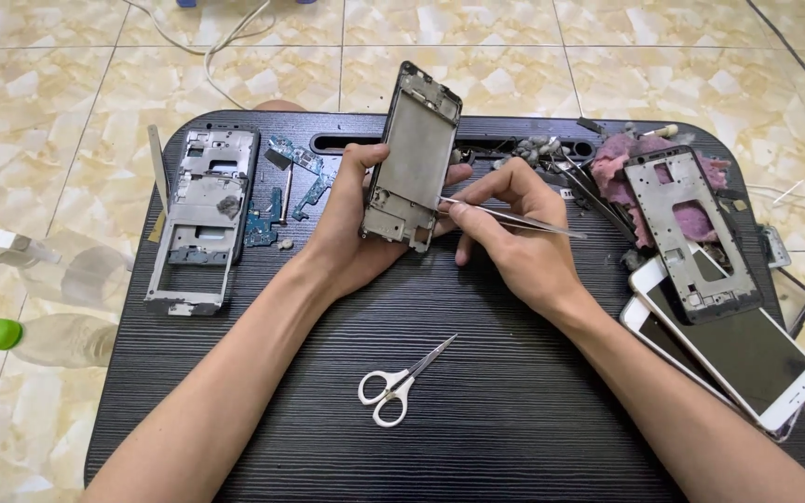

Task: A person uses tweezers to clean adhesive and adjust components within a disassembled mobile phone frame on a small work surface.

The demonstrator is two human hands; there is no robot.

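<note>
Dark ridged surface (pixel 477 391): stripped phone frame worked with tweezers.
Left hand (pixel 351 219) clasps the phone frame (pixel 410 154) upright, exposing its edge; right hand (pixel 514 233) pinches tweezers (pixel 514 218) closed against it.

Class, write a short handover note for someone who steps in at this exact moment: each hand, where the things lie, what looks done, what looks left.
Left hand: holds a stripped phone frame upright above the black table.
Right hand: pinches metal tweezers, tip at the frame's right edge near its lower end.
Nearby: a second frame and small blue circuit boards lie left; a third frame rests on white phones at right; white-handled scissors lie in front.
Done: the held frame looks bare of boards.
Left: whatever the tweezers are picking at that edge; it is too small to tell.
</note>
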